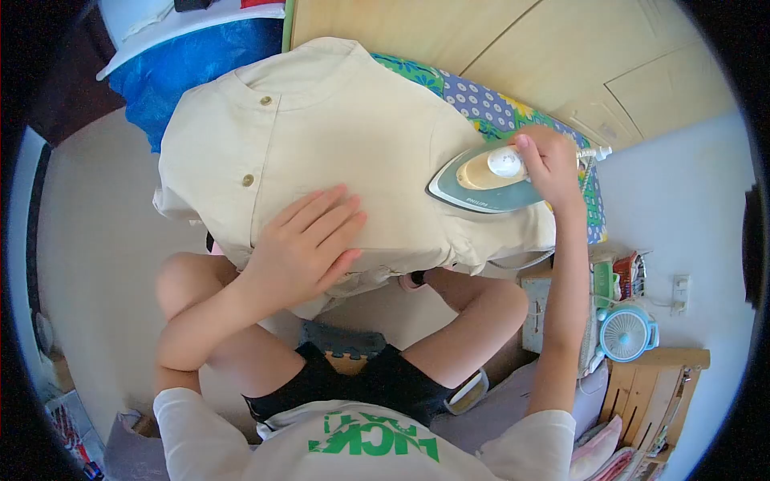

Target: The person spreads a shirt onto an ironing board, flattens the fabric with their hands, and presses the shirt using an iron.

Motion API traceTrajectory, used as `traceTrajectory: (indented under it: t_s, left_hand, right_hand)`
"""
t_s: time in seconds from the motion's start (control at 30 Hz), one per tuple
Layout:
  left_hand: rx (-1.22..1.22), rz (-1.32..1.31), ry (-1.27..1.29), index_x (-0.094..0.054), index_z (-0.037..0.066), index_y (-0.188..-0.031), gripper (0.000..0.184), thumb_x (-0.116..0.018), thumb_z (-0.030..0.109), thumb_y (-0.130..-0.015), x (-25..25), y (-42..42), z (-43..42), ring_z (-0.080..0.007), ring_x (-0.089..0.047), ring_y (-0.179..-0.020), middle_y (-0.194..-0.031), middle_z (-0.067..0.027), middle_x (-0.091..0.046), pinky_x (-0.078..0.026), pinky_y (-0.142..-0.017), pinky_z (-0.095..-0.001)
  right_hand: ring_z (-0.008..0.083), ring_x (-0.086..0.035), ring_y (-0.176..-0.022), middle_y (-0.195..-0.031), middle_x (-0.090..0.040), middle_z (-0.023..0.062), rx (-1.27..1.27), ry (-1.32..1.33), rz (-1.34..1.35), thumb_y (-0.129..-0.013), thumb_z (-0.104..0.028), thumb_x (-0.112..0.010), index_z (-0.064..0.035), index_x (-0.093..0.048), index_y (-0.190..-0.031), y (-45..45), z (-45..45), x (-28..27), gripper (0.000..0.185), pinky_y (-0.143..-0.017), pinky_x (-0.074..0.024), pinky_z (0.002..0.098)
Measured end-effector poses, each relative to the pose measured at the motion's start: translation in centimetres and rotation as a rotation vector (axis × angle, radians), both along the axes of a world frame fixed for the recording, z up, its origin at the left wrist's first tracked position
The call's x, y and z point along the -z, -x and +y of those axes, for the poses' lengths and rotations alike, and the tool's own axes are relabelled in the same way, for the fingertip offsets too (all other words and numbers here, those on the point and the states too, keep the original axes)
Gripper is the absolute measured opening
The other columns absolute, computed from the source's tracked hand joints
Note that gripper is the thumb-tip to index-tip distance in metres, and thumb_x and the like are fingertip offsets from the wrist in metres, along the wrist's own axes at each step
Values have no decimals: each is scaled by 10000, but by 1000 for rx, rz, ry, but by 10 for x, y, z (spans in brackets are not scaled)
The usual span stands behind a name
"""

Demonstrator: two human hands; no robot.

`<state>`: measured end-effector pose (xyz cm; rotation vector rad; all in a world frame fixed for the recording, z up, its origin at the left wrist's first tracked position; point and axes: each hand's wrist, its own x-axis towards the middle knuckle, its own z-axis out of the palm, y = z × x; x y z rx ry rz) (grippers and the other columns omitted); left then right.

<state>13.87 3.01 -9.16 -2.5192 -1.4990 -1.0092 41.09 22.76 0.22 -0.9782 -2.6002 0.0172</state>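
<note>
Here we are at the middle of the frame, where a cream garment [361,144] is spread wide, stretching from the upper left across to right of centre, and that's the piece being worked on. On the right side of it sits the iron [509,199], teal and white, flat side down over the cloth, its pointed tip aimed left. The right hand [552,164] has it firmly, fingers wrapped round the handle, thumb on top beside a white knob [505,162]. Over to centre left, the left hand [309,240] is released, palm down on the fabric, fingers stretched out and slightly spread. Two buttons show up here: the upper button [265,101] near the neckline and the lower button [248,180] just above and left of those fingers. Peeking out beneath the garment, from upper centre down the right, is a flowery patterned cover [481,100]. Blue material [204,68] fills the upper left, pale wooden panels [545,40] the upper right, and at lower right there's a small blue fan [626,334] near a wall socket [681,293].
</note>
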Motion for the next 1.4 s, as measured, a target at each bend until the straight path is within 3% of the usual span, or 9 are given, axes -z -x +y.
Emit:
traceTrajectory:
  t_s: [0.17,0.37,0.57,0.8,0.87,1.17,1.27,1.37,1.4]
  left_hand:
    - [25,22,-23,-602,16,-1014,294,-618,187,-776,6,1,0,-247,-551,-1067,-1088,-114,-593,-433,-920,-371]
    - [42,5,19,-595,17,-1032,285,-616,153,-783,5,4,-1,-261,-546,-1091,-1131,-116,-584,-433,-934,-400]
    - [24,-1,17,-603,22,-990,250,-621,147,-774,3,2,-1,-256,-552,-1085,-1124,-112,-589,-445,-919,-396]
    - [32,-17,23,-605,26,-974,239,-626,141,-765,-1,2,1,-252,-563,-1054,-1086,-105,-600,-454,-896,-395]
    - [39,-24,18,-606,27,-967,233,-627,139,-764,-3,2,3,-251,-567,-1040,-1072,-104,-602,-459,-879,-395]
    - [134,81,155,-567,20,-1024,293,-590,209,-801,-39,-18,58,-279,-562,-937,-947,-113,-591,-439,-798,-389]
    - [-26,161,309,-512,10,-1101,379,-592,226,-801,-39,-17,96,-301,-558,-922,-949,-123,-584,-431,-779,-395]
    - [-94,109,337,-473,52,-1172,430,-539,325,-847,-27,-3,123,-296,-498,-1083,-1117,-138,-548,-382,-903,-459]
    - [-103,233,214,-448,98,-1235,481,-491,399,-862,-9,5,131,-287,-396,-1195,-1247,-118,-465,-292,-959,-535]
  right_hand:
    - [337,-519,-494,-530,-521,151,101,-152,68,-879,-372,-471,-46,-567,-589,3,1,9,447,-478,-378,429]
    - [369,-592,-563,-569,-572,206,517,-206,-58,-899,-478,-367,-44,-660,-656,22,11,5,577,-523,-441,437]
    - [381,-603,-593,-598,-590,214,610,-227,-59,-892,-520,-334,-48,-671,-660,24,26,6,625,-544,-461,431]
    - [337,-562,-501,-530,-551,170,357,-273,-50,-888,-457,-408,-62,-624,-577,0,23,11,547,-471,-410,414]
    - [319,-529,-459,-495,-519,153,184,-217,139,-879,-418,-454,-65,-591,-544,-6,19,13,505,-438,-378,407]
    - [314,-552,-467,-489,-527,148,196,-191,98,-879,-438,-442,-76,-611,-537,18,9,1,526,-440,-409,398]
    - [327,-532,-457,-481,-527,143,202,-250,34,-892,-410,-449,-51,-605,-555,29,14,7,516,-444,-398,391]
    - [328,-546,-468,-487,-537,143,262,-288,45,-891,-427,-432,-60,-609,-548,31,22,12,532,-443,-409,401]
    - [328,-546,-468,-487,-537,143,263,-291,49,-891,-427,-432,-60,-609,-548,33,24,12,532,-443,-409,401]
